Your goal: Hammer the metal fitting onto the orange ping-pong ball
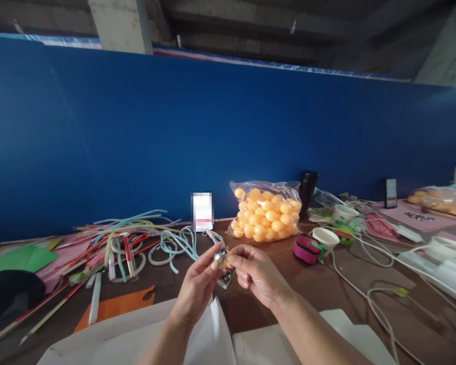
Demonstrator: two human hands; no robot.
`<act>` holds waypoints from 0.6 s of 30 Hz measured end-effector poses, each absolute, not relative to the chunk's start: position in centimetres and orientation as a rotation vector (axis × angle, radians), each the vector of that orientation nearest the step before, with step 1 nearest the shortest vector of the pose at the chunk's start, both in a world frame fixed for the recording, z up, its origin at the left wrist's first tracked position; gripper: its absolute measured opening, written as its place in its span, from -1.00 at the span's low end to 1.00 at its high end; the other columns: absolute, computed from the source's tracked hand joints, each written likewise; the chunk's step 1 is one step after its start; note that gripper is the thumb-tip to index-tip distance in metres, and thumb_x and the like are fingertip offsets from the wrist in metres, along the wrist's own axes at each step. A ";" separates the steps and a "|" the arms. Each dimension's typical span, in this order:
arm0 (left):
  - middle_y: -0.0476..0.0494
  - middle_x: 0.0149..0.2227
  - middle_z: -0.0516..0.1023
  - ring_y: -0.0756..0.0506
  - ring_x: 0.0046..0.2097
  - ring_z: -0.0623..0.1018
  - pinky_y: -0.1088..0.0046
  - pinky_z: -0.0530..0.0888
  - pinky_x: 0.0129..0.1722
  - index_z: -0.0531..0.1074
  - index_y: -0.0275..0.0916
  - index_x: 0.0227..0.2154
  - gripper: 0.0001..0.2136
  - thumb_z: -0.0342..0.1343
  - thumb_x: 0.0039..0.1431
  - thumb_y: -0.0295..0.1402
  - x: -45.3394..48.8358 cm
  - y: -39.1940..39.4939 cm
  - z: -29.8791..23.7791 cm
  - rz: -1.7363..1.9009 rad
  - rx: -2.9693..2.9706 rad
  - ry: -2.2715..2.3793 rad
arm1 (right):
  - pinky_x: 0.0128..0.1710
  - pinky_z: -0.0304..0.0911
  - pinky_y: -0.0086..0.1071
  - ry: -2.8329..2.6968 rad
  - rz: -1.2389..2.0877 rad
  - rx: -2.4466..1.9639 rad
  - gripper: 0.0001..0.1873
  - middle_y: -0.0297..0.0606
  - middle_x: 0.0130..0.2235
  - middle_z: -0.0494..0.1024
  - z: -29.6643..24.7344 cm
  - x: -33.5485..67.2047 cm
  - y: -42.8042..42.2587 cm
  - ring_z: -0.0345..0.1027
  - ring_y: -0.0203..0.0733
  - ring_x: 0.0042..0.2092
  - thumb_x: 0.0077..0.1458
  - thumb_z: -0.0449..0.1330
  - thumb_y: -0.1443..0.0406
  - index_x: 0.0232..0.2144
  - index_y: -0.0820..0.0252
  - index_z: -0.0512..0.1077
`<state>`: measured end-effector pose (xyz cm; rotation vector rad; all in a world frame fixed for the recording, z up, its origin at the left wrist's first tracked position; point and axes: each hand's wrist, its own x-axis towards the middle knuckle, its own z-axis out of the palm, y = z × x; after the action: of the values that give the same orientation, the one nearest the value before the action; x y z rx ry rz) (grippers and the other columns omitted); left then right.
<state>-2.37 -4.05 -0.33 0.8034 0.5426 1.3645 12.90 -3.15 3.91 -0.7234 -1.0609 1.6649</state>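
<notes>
Left hand (199, 279) and right hand (259, 272) pinch a shiny ball (221, 258) between their fingertips above the tabletop (247, 310).
Under the fingers, partly hidden, a small box (224, 286) holds dark glinting pieces (227, 277). Farther back, a clear plastic bag (264, 185) bulges with orange balls (266, 218); to its right, a white cup (327, 236) stands beside a pink pouch (306, 249), their contents not discernible.

Looks like you're in some makeshift craft workspace inside a bare concrete building, judging by the rough pillar (121, 25) and blue partition (213, 121). Your brown table (247, 306) has green paper (23, 257), bagged orange balls (264, 215) and pale blue cords (190, 243) all over.
</notes>
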 end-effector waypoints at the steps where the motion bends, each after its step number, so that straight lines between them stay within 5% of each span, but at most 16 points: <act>1: -0.26 0.00 0.57 -0.15 -0.03 0.55 0.32 0.38 0.05 0.47 -0.24 0.03 -0.60 0.22 0.10 -0.40 -2.4 -4.1 -0.3 1.365 0.805 0.542 | -0.71 -0.03 -0.60 -1.063 1.664 -0.727 -0.76 -0.46 -0.64 0.42 3.9 12.9 -3.1 0.03 -0.53 -0.70 -0.11 0.41 0.26 -0.48 0.27 0.43; 18: -0.24 -0.04 0.59 -0.20 0.00 0.53 0.22 0.34 0.10 0.46 -0.22 0.04 -0.60 0.21 0.11 -0.40 -2.6 -4.0 -0.4 1.344 0.878 0.556 | -0.65 0.28 -0.55 -1.107 1.667 -0.771 -0.77 -0.46 -0.54 0.44 3.9 13.4 -3.2 0.05 -0.49 -0.63 -0.07 0.37 0.31 -0.36 0.26 0.41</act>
<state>-2.57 -4.02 -0.40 0.8781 0.5564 1.3437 13.42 -3.17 3.89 -0.7707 -1.1066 1.6665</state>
